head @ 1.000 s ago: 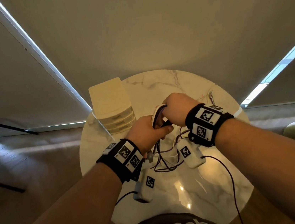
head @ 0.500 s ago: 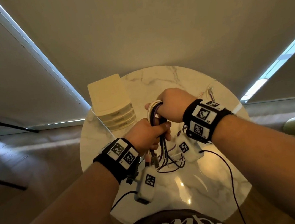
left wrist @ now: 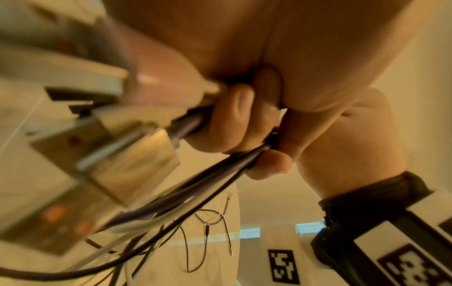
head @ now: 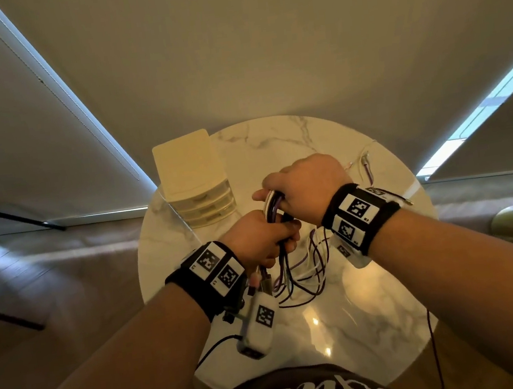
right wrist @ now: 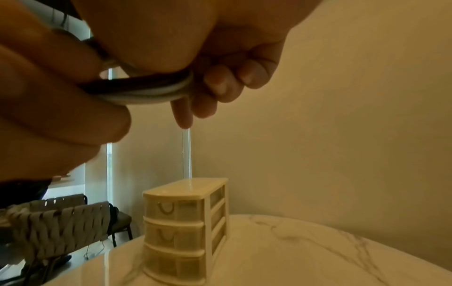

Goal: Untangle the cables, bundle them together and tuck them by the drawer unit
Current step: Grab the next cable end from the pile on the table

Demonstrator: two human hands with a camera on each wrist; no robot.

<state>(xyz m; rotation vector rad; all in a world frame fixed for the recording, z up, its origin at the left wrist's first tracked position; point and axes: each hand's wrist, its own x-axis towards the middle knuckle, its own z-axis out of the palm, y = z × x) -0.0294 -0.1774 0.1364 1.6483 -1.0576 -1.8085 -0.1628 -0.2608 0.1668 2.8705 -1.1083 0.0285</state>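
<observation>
Both hands hold the cables [head: 277, 206] above the table [head: 374, 293], right of the drawer unit [head: 194, 182]. The left hand [head: 259, 237] has its fingers [left wrist: 234, 120] clenched around the gathered strands; the right hand [head: 307, 185] grips the looped top. Judged best: keep the left grip firm, wind loose tails [head: 303, 272] evenly, then lower beside the unit.

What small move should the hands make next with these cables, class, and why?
Probably another wrap. The right hand holds the looped top of the cables, and the left hand grips them just below, but loose strands trail onto the table, so the bundle isn't ready for the drawer unit.
</observation>
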